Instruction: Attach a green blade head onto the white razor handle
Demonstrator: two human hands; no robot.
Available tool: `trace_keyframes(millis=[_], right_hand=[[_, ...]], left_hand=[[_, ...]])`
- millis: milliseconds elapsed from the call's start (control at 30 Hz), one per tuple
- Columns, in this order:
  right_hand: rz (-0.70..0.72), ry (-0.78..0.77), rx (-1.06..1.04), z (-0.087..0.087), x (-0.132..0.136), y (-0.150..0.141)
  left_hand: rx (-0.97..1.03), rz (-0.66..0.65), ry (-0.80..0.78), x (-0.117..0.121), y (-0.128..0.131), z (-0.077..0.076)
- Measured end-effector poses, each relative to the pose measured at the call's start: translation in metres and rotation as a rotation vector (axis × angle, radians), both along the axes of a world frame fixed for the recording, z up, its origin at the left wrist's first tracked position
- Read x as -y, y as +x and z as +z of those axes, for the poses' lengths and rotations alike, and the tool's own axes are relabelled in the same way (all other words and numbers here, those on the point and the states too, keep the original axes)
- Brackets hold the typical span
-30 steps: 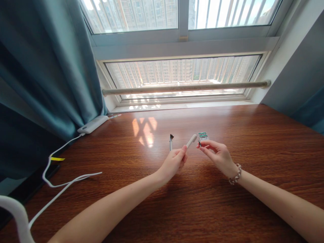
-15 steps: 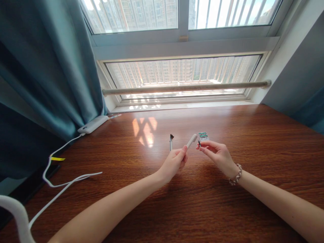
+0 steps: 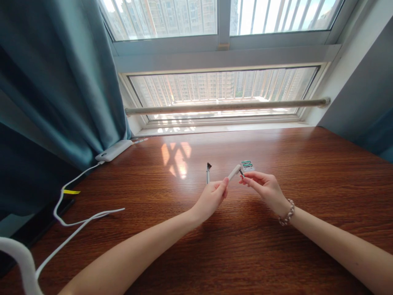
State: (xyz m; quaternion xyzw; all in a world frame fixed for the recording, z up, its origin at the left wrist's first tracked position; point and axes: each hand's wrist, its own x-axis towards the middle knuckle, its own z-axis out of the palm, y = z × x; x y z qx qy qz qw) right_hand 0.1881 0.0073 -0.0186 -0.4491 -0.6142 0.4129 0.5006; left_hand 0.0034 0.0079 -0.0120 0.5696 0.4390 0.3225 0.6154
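Note:
My left hand (image 3: 211,200) is closed round a white brush (image 3: 233,173) with short dark bristles, like a toothbrush. Its bristled end points up and right. Between thumb and fingertips, my right hand (image 3: 264,187) pinches a small dark razor cartridge (image 3: 242,174). The bristles are at the cartridge, seemingly touching it. Just behind my right fingers lies a clear case of razor blades (image 3: 247,165) with green strips. A razor (image 3: 208,174) with a silvery handle and dark head lies beyond my left hand, its lower end hidden by it.
The brown wooden table (image 3: 172,254) reaches to the window sill. On the left, a white power strip (image 3: 114,150) lies by the blue curtain (image 3: 70,73), with a white cable (image 3: 89,217) trailing forward. A white curved tube (image 3: 18,254) stands in the near left corner.
The brush has turned and moved slightly right, so its bristles now face down at the cartridge. The cartridge has tilted a little in my right fingers.

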Motion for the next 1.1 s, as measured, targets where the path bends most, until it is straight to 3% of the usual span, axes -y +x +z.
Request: trace_keyframes(millis=[167, 333, 433, 567, 867, 1100], right_hand=[[0.044, 0.106, 0.081, 0.003, 0.003, -0.001], [0.077, 0.444, 0.297, 0.004, 0.006, -0.002], [0.122, 0.518, 0.324, 0.004, 0.008, -0.003], [0.146, 0.498, 0.331, 0.005, 0.011, -0.005], [0.143, 0.217, 0.132, 0.006, 0.017, -0.011], [0.124, 0.165, -0.008, 0.003, 0.016, -0.013]], left_hand=[[0.173, 0.031, -0.142, -0.001, -0.001, 0.001], [0.382, -0.185, -0.302, 0.002, -0.001, 0.008], [0.391, -0.261, -0.345, 0.004, -0.001, 0.010], [0.360, -0.220, -0.298, 0.005, 0.000, 0.011], [0.225, -0.104, -0.131, 0.008, 0.003, 0.014], [0.240, -0.091, -0.048, 0.007, 0.001, 0.011]])
